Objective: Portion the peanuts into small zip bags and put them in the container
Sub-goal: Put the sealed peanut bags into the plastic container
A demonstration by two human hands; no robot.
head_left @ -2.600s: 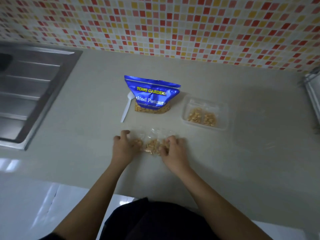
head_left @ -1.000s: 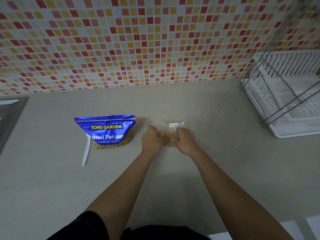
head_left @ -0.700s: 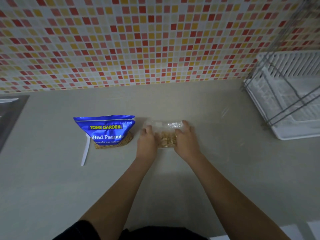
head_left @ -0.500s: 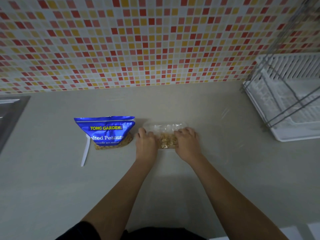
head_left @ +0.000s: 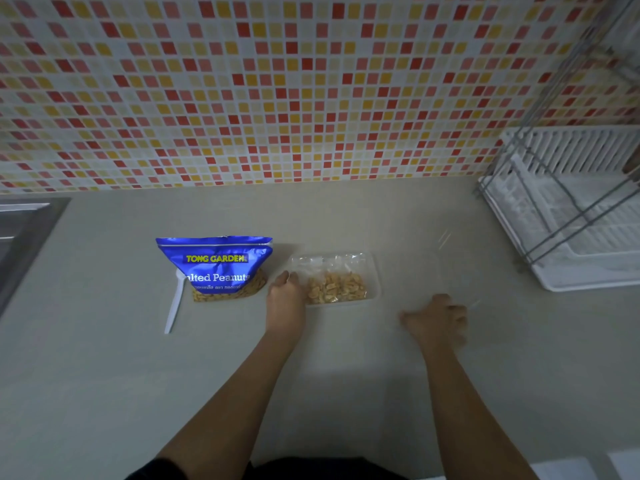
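Where left hand [head_left: 285,299] lies: fingers together, touching container [head_left: 376,282] left wall
Right hand [head_left: 434,320]: right of it, fingers curled, blurred

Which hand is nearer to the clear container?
Left. The left hand is at the left edge of the clear container; the right hand is apart from it, off to its right.

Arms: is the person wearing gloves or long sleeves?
No gloves or watch show on the left grip or the right grip, and both forearms are bare. A dark sleeve shows only at the left upper arm, by the bottom edge.
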